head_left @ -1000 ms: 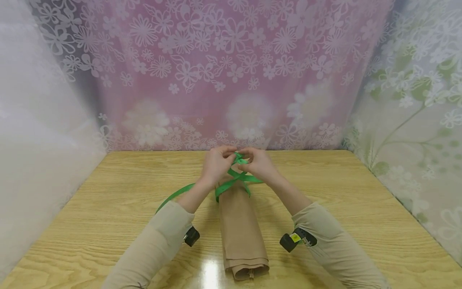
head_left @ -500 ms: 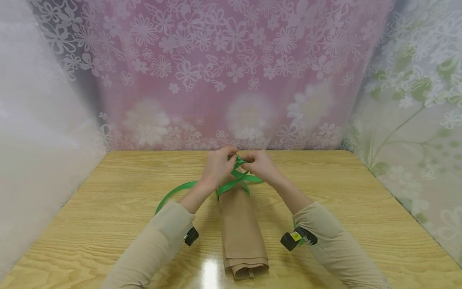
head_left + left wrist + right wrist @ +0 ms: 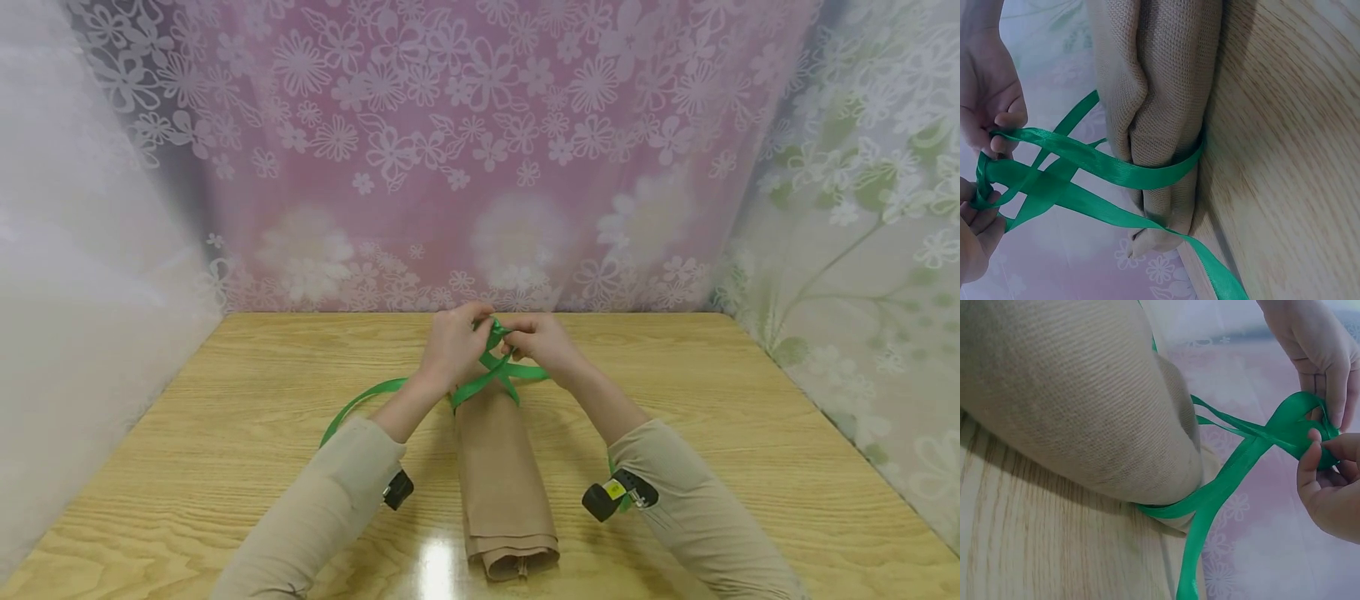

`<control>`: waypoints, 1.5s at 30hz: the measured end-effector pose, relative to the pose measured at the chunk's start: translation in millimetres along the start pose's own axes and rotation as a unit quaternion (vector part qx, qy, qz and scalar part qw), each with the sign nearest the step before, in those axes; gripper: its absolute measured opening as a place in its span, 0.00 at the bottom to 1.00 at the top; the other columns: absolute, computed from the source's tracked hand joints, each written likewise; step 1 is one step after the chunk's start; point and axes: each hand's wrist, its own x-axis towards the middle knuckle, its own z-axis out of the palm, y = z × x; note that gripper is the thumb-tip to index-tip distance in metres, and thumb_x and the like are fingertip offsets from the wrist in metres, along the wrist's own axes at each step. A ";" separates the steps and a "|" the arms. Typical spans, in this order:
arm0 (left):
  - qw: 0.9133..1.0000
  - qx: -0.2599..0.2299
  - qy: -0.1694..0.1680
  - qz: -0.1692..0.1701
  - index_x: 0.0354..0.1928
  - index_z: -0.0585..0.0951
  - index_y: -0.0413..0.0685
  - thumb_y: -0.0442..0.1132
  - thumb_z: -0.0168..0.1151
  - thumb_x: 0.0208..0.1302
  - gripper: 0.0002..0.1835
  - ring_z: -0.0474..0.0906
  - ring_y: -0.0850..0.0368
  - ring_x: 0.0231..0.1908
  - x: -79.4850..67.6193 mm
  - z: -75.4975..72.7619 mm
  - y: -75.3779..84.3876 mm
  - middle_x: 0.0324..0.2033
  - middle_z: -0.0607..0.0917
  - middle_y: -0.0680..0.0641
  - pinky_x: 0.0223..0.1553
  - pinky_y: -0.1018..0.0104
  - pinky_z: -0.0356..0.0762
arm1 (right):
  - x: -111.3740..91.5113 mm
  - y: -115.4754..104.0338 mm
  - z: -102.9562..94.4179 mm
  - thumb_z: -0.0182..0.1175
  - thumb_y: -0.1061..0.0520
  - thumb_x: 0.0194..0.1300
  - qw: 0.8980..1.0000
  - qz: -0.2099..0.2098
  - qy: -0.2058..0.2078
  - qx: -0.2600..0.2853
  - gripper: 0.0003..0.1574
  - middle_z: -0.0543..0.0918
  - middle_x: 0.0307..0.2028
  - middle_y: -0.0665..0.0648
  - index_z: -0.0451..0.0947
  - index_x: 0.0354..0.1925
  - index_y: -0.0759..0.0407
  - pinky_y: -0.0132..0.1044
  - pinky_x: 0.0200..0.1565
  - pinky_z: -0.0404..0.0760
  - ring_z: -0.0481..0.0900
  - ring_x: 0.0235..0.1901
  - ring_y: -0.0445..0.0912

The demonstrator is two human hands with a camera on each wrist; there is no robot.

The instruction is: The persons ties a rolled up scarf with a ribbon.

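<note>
A rolled tan cloth [image 3: 502, 467] lies lengthwise on the wooden table [image 3: 247, 392], its far end bound by a green ribbon [image 3: 491, 377]. Both hands meet above that far end. My left hand [image 3: 471, 329] pinches one strand of the ribbon and my right hand [image 3: 522, 333] pinches another, with a small loop between their fingertips. In the left wrist view the ribbon [image 3: 1116, 172] wraps around the cloth [image 3: 1160, 94] and crosses itself toward the fingers. The right wrist view shows the ribbon [image 3: 1235, 469] rising from under the cloth [image 3: 1072, 394] to a loop held by both hands.
A long ribbon tail [image 3: 356, 404] curves off to the left behind my left forearm. Floral curtains [image 3: 480, 150] close off the back and both sides of the table. A bright glare spot [image 3: 438, 567] sits near the front edge.
Both hands have dropped slightly toward the cloth and drawn closer over the loop. The left ribbon tail now arches a little more.
</note>
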 end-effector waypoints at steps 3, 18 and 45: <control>1.000 -0.008 0.004 -0.005 0.39 0.81 0.31 0.25 0.58 0.59 0.07 0.66 0.66 0.09 0.2 0.4 0.4 0.31 0.85 0.39 0.11 0.77 0.63 | 0.9 0.9 1.4 0.48 0.68 0.65 0.999 0.007 -0.003 0.036 0.15 0.82 0.31 0.57 0.77 0.46 0.72 0.41 0.40 0.79 0.79 0.33 0.45; 1.000 -0.006 0.007 -0.011 0.40 0.81 0.32 0.26 0.58 0.59 0.08 0.59 0.67 0.07 0.4 -0.6 0.9 0.33 0.85 0.38 0.10 0.78 0.57 | 2.1 2.7 3.5 0.45 0.68 0.67 0.996 0.012 -0.023 0.089 0.17 0.80 0.40 0.63 0.73 0.51 0.73 0.46 0.45 0.79 0.80 0.39 0.54; 0.999 -0.017 -0.032 -0.008 0.39 0.82 0.34 0.26 0.58 0.59 0.07 0.63 0.65 0.08 0.1 -4.8 -0.6 0.33 0.85 0.40 0.12 0.76 0.60 | -1.6 3.9 8.5 0.51 0.67 0.64 0.993 0.051 -0.051 0.096 0.17 0.79 0.27 0.56 0.70 0.49 0.78 0.33 0.33 0.81 0.79 0.26 0.43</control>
